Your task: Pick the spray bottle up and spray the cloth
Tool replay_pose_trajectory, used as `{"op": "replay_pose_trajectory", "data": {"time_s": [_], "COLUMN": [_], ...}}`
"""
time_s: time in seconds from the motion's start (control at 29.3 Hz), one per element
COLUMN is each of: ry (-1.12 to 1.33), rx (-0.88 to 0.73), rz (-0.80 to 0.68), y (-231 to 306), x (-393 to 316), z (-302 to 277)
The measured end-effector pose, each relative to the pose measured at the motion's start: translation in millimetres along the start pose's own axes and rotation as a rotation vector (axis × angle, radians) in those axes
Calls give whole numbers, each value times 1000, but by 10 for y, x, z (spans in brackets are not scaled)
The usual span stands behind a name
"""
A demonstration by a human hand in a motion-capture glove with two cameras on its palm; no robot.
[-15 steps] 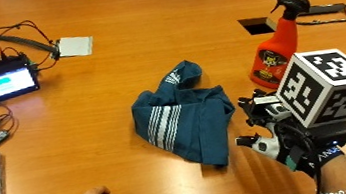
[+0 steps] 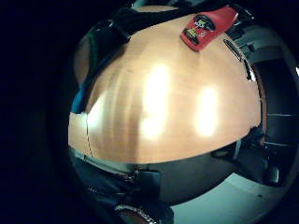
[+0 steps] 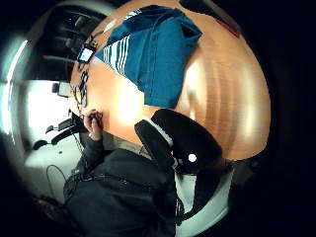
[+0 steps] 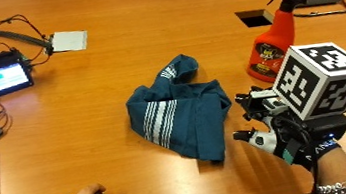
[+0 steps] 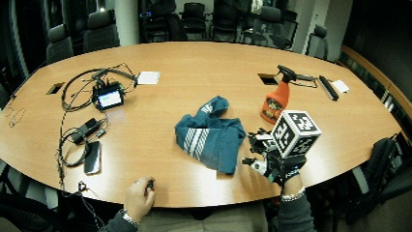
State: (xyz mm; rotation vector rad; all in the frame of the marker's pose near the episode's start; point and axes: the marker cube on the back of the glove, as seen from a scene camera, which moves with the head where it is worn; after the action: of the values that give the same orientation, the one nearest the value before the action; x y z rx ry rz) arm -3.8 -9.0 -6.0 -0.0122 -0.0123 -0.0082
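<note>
Spray bottle (image 4: 275, 45) stands upright beyond the gloved right hand (image 4: 278, 131), bare table (image 4: 151, 29) between; fingers' state unclear.

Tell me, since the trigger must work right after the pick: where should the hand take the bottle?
Probably the narrow neck just under the black sprayer of the bottle. It stands upright, nozzle pointing toward the cloth, so the right hand, now nearer the table edge, could come from that side and wrap the neck, a finger on the trigger.

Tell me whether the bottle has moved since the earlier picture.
No. The bottle still stands upright just in front of the table's cutout, as before.
</note>
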Motion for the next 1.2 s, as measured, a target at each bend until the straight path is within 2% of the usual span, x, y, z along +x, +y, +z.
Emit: {"op": "replay_pose_trajectory", "data": {"time_s": [0.38, 0.55, 0.82, 1.2], "ry": [19, 55, 78, -162], "rx": [-35, -19, 140, 331], "rz": [-20, 35, 194, 390], "y": [-416, -620, -963, -1395], "x": [-187, -115, 62, 158], "z": [49, -21, -240, -164]}}
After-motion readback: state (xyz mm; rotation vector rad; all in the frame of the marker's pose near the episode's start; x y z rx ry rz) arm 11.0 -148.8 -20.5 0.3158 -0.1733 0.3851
